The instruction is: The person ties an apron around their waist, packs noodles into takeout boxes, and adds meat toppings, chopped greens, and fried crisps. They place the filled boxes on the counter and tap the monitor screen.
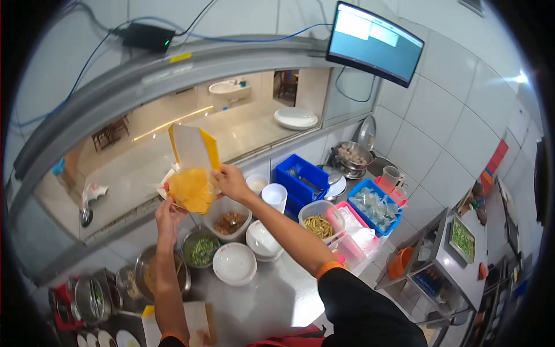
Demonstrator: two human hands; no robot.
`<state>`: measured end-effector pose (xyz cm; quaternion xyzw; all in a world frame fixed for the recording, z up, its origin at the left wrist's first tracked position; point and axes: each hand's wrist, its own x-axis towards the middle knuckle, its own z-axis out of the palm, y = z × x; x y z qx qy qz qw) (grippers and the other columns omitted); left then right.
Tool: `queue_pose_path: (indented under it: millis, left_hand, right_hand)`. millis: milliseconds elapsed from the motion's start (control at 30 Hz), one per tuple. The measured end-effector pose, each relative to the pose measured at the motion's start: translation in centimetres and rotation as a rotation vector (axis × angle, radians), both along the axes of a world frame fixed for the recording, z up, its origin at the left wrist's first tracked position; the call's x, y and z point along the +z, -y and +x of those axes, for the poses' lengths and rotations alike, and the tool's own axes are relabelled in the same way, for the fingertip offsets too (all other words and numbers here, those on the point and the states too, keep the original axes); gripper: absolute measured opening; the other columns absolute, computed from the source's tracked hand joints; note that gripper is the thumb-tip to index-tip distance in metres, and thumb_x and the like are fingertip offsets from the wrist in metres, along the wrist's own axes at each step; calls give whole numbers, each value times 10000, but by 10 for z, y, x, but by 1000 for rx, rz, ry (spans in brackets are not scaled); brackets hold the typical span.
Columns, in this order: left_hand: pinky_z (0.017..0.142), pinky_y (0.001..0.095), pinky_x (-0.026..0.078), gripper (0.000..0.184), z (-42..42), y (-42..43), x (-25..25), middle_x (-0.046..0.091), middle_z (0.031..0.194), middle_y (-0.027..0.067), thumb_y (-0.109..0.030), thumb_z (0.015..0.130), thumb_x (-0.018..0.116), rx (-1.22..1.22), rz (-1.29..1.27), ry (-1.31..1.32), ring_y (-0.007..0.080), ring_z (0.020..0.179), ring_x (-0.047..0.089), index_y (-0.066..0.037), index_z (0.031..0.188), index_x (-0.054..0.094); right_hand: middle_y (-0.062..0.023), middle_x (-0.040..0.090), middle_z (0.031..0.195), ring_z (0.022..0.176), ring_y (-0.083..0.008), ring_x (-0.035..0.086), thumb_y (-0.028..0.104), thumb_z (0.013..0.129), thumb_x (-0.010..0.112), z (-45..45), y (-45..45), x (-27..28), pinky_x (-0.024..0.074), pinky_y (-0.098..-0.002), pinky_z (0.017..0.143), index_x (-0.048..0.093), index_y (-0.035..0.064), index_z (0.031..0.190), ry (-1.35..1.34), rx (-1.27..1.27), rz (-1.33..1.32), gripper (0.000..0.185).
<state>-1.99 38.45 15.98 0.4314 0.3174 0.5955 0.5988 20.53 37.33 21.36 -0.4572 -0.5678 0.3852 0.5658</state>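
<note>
Both my hands hold up a yellow and white box (193,147) with its lid raised, in front of the serving window. A golden-yellow folded food piece (191,189) shows in its lower part. My left hand (167,215) grips the box from below at its near left corner. On the right side, my right hand (230,182) pinches the box edge beside the yellow food. Below the hands stand a tub of brown food (226,222), a bowl of chopped greens (200,248) and white bowls (235,264).
Another open box (199,324) lies at the counter's near edge. Pots (92,298) stand at the left. To the right are a blue bin (298,179), a tub of green pieces (319,225) and a blue basket of plastic bags (376,205). A monitor (374,41) hangs above.
</note>
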Motion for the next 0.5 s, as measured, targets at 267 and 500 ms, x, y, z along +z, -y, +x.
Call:
queue_pose_path:
  millis: [267, 500]
  left_hand:
    - [649, 399, 580, 239, 13, -90, 37, 554, 854, 114, -261, 913, 483, 114, -105, -222, 269, 746, 644, -24, 933, 464]
    - [713, 373, 542, 418, -6, -126, 33, 515, 1089, 184, -341, 921, 420, 121, -109, -197, 308, 934, 594, 8, 1151, 450]
  right_hand:
    - [-131, 595, 617, 481, -209, 621, 132, 898, 468, -17, -100, -23, 508, -328, 420, 591, -47, 857, 181, -320, 239, 220]
    - [-107, 595, 614, 425, -181, 580, 143, 909, 462, -44, -99, -19, 498, -294, 392, 604, -48, 892, -211, -300, -35, 239]
